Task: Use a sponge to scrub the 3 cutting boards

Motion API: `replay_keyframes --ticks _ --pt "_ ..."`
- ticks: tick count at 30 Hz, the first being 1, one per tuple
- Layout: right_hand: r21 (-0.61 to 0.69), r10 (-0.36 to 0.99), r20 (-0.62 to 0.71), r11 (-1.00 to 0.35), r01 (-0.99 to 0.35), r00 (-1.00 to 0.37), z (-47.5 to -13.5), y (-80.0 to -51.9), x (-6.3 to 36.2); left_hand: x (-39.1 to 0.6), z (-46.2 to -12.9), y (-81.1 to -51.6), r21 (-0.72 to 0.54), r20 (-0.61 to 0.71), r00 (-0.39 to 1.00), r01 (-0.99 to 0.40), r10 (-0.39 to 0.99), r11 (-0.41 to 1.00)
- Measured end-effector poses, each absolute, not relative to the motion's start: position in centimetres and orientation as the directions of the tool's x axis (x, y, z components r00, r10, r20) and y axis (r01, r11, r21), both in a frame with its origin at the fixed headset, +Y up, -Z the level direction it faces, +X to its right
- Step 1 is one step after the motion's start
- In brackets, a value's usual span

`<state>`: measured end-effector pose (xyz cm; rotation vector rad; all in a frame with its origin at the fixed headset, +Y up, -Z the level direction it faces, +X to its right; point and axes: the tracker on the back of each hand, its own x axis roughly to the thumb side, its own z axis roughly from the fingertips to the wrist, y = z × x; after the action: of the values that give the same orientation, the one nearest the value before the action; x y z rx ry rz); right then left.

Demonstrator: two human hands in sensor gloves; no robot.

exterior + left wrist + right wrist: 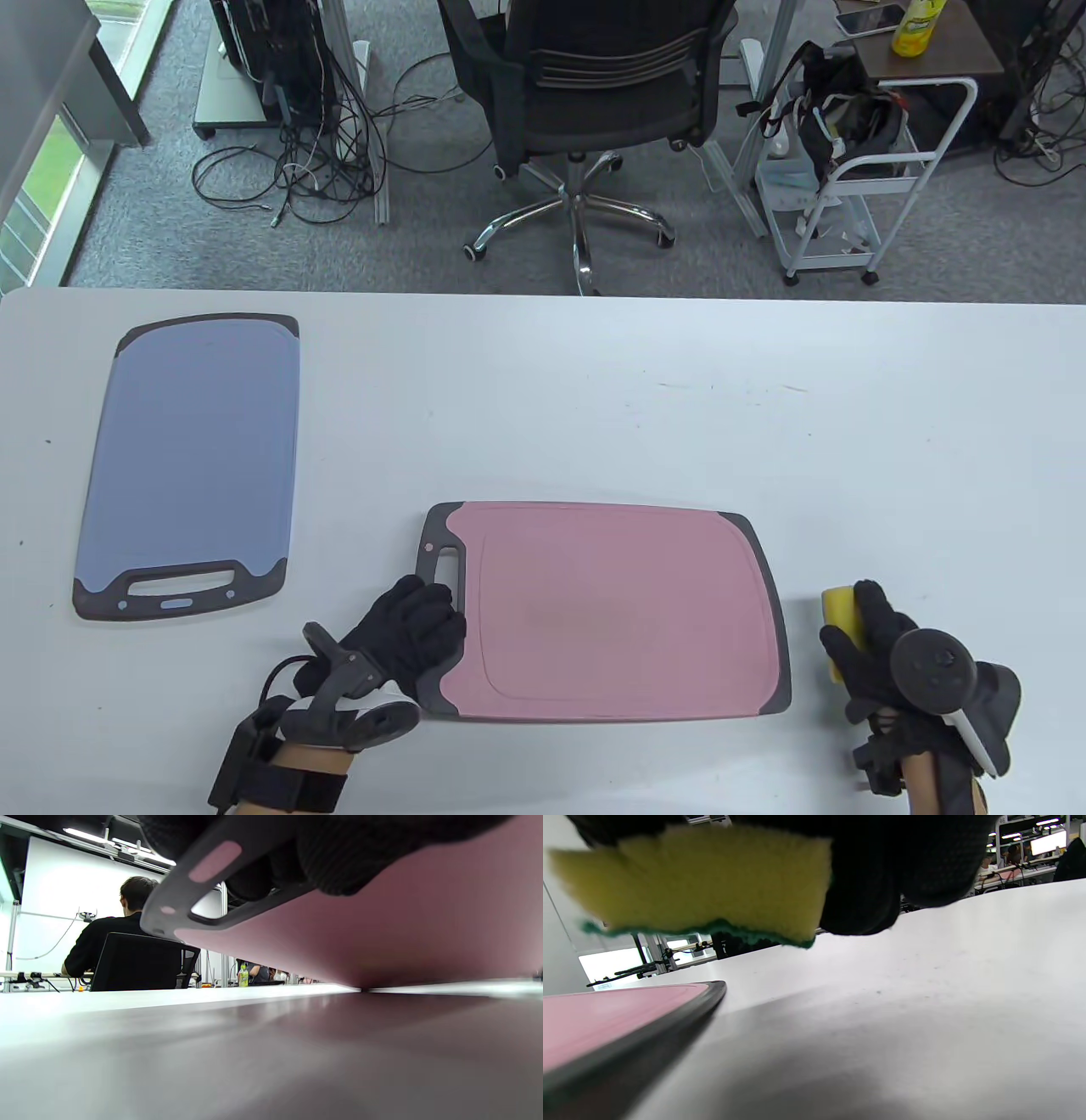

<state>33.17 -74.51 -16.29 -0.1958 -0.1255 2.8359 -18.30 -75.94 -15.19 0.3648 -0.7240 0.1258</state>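
Near the tabletop's front edge, the left hand (405, 632) grips the pink cutting board (611, 611) by its handle end, lifting it. The right hand (874, 649) pinches the yellow sponge (838, 620) beside the board's right edge. A blue cutting board (191, 458) lies at the tabletop's left edge.

One board (191, 463) far left, another (607, 611) centre-front.

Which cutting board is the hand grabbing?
The pink cutting board. The left hand holds its handle end, lifting that end off the table. The blue cutting board lies untouched, far left.
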Motion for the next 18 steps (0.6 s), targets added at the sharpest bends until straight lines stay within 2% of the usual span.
replay_keyframes --ticks 2,6,11,16,18 --pt "-0.092 0.268 -0.081 -0.961 -0.26 -0.96 -17.3 -74.0 31.1 -18.1 -15.1 -76.0 0.299 0.666 0.744 -0.2 -0.054 0.933" --pt "-0.055 0.178 0.064 -0.982 -0.181 -0.982 -20.4 -72.5 23.9 -17.7 -15.0 -76.1 0.283 0.682 0.728 -0.179 -0.066 0.942" --pt "-0.016 0.133 0.254 -0.99 -0.141 -0.958 -25.2 -71.7 10.6 -17.2 -14.9 -76.2 0.289 0.69 0.717 -0.147 -0.099 0.946" --pt "0.021 0.089 0.387 -0.996 -0.087 -0.918 -27.1 -72.0 -0.2 -16.8 -14.4 -76.1 0.32 0.692 0.707 -0.119 -0.146 0.94" --pt "0.036 0.055 0.412 -0.998 -0.043 -0.91 -27.2 -72.2 -2.8 -16.8 -14.5 -76.2 0.312 0.697 0.703 -0.125 -0.138 0.942"
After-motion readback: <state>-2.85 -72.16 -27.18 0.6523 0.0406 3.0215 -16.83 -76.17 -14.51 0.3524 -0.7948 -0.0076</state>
